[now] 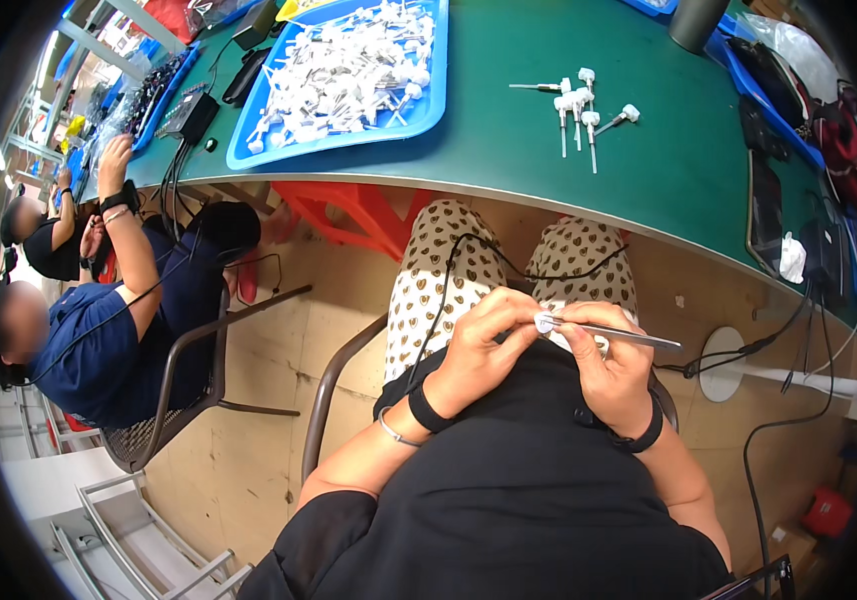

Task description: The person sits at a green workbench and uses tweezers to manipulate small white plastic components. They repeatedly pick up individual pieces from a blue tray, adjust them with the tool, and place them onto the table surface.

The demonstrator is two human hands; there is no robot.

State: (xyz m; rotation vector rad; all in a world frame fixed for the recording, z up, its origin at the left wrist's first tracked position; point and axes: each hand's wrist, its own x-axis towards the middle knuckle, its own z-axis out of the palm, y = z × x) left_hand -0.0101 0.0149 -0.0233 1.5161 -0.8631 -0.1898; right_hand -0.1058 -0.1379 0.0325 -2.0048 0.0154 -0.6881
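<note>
In front of my body, above my lap, my left hand (pixel 477 352) pinches a small white plastic pump head (pixel 545 322) between thumb and fingertips. My right hand (pixel 613 378) is closed round a slim metal tool (pixel 639 336) that looks like tweezers. Its inner end meets the white part, and its other end sticks out to the right. Whether the tool's tip is inside the part or only against it, I cannot tell. On the table ahead lies a small group of white pump heads with thin stems (pixel 576 100).
A blue tray (pixel 239 148) heaped with similar white pieces rests on the green table (pixel 509 150). At the right are a dark phone-like device (pixel 765 205), cables and a blue bin with bags. A seated person (pixel 119 350) works at my left. A red stool (pixel 349 205) stands under the table.
</note>
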